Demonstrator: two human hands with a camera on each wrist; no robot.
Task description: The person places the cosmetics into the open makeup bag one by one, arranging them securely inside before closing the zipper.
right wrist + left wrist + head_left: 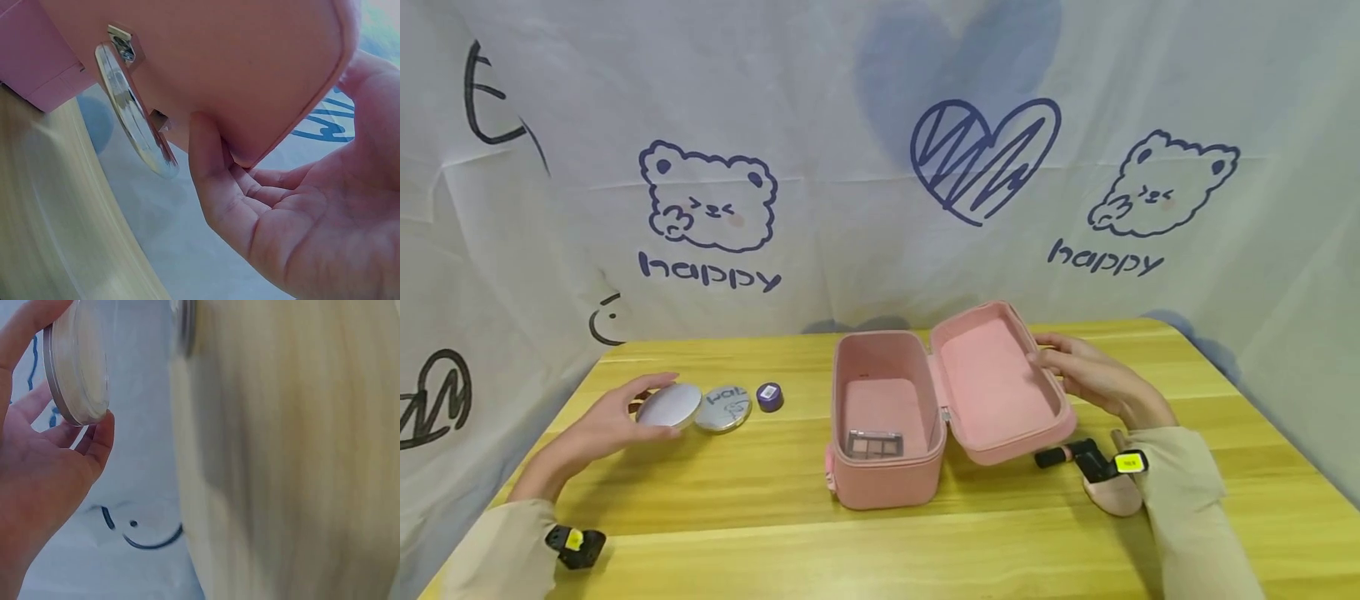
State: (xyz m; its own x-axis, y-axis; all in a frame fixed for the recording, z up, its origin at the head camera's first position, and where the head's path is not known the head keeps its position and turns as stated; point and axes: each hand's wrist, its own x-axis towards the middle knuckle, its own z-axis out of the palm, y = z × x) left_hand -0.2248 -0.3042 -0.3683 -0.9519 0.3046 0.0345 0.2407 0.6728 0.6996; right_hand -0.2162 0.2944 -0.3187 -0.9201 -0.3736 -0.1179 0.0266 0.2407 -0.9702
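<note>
My left hand (587,425) grips a round, flat container (670,407) by its edge, its silvery face up in the head view. From the left wrist, the container (78,369) shows a clear side, a cream-coloured inside and a metallic rim. Beside it on the table lies a round mirror-like compact (723,410). At the right, my right hand (1097,379) holds the edge of the raised lid (992,379) of a pink case (887,487). Inside the case rests a small eyeshadow palette (874,446). A shiny handle (134,115) is on the lid's outer face.
A small purple pot (770,397) stands between the compact and the case. Below the right forearm lie a black tube (1051,457) and a beige, rounded item (1116,497), partly covered by the sleeve. A printed white cloth (820,208) hangs behind the wooden table (737,542).
</note>
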